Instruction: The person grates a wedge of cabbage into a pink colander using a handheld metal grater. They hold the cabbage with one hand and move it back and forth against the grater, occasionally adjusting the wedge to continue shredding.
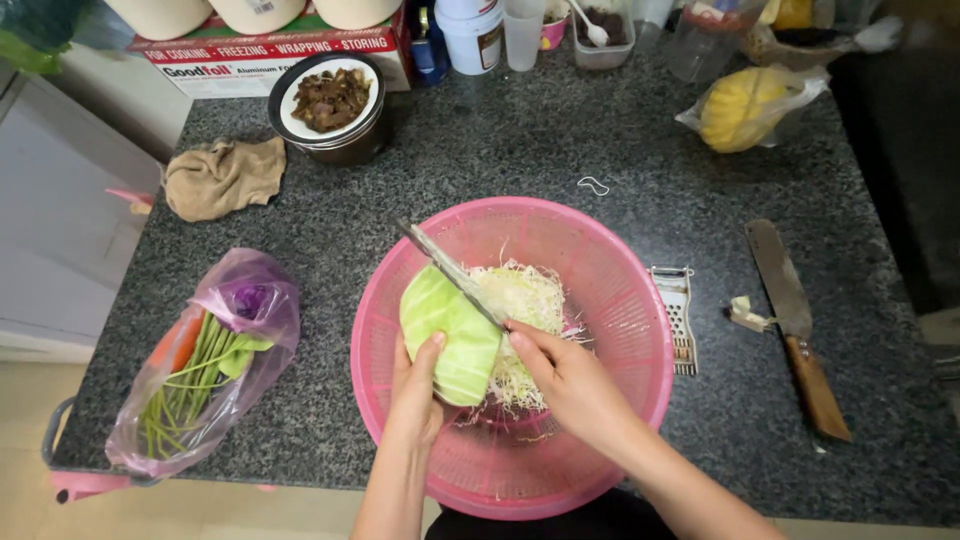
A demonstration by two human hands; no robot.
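Head view: the cabbage wedge (447, 335) stands in the pink colander (610, 270), long axis running away from you, shreds (525, 300) piled to its right. Your left hand (418, 385) cups the wedge from below, fingers closed around it. Your right hand (565, 375), just beside, grips the knife (452, 272), blade angled across the cut face. A cleaver (795, 320) and grater (680, 320) lie on the granite counter (300, 230) to the right.
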